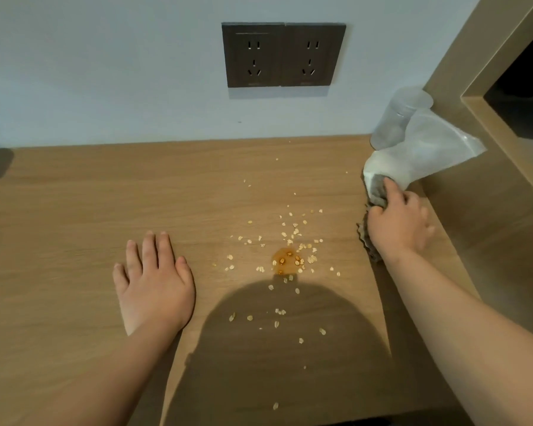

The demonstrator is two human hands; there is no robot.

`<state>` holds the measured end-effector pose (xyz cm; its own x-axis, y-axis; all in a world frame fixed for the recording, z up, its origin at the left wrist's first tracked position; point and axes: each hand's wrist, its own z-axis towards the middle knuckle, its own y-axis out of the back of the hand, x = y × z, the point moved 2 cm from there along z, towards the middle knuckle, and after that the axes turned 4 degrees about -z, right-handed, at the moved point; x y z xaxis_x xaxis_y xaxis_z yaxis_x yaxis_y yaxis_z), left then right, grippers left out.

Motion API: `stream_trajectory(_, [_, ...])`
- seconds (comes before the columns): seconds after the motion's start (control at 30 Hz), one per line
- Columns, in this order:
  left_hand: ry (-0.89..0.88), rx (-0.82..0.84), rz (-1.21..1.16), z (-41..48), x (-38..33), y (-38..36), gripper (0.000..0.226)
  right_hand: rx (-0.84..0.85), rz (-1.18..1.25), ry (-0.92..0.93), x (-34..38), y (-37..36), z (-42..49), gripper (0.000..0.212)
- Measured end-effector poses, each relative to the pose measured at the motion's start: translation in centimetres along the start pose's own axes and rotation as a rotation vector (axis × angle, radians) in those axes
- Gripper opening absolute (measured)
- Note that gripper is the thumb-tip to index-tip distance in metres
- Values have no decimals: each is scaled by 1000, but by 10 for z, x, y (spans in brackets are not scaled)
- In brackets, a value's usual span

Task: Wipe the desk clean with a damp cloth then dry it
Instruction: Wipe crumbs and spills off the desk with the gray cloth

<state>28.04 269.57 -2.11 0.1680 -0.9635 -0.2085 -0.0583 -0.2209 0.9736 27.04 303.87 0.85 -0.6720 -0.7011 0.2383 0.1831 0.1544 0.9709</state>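
Obs.: grey crumpled cloth (377, 192) is located at R edge of light-brown wood-grain desk (74, 210), near the back corner, well apart from the mess. It is gripped by right hand (397, 222): fingers curled over the wad, one digit pressed into its upper part. A ruffled hem is seen protruding below the palm. A pale thin sheet (428, 152) (fabric or plastic, cannot be told) rises from the same bundle, beside a clear plastic cup (397, 118). Left hand (154, 284) is laid flat on desk, fingers straight & slightly spread, nothing held. Pale oat-like flakes (290, 232) are scattered at centre around a small amber puddle (285, 260); none wiped yet.

Handling (est.): cloth is judged soft, limp, light; if damp, prob. clingy. Best taken bunched in the palm w/ a flat face left underneath, so flakes are swept, not flicked. Dampness cannot be confirmed.
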Motion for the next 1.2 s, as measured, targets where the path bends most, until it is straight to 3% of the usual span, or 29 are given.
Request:
stream_trajectory(0.1, [-1,-2,-5,0,-1,1,57,-75,38,-149,-11,8,-10,51])
stream_trajectory(0.27, [-11,-17,-24,1,-3,3,57,-129,67,231,23,-16,-56,49])
stream_trajectory(0.47, [-23,-25,-49,3,-2,4,57,-116,213,-140,44,-22,0,47])
stream_trajectory(0.53, [-27,-31,-55,3,-3,4,56,-103,170,-147,50,-23,5,46])
stream_trajectory(0.63, [-34,-34,-64,3,-3,3,56,5,126,167,60,-23,-22,44])
stream_trajectory(0.73, [-44,-55,-101,6,-2,4,54,93,330,493,56,-24,-57,41])
stream_trajectory(0.83, [-79,-82,-110,13,-4,7,46,-135,316,307,45,-19,-21,43])
stream_trajectory(0.9, [-94,-62,-89,18,-5,8,48,-120,198,84,40,-20,10,46])
stream_trajectory(1.0, [-109,-24,-43,21,-4,7,55,-65,101,-11,55,-29,35,46])
stream_trajectory(1.1, [-89,-21,-59,25,-3,8,55,-13,28,161,78,-28,28,43])
stream_trajectory(1.2, [-49,5,-41,26,-5,8,55,99,18,557,84,-30,-18,41])
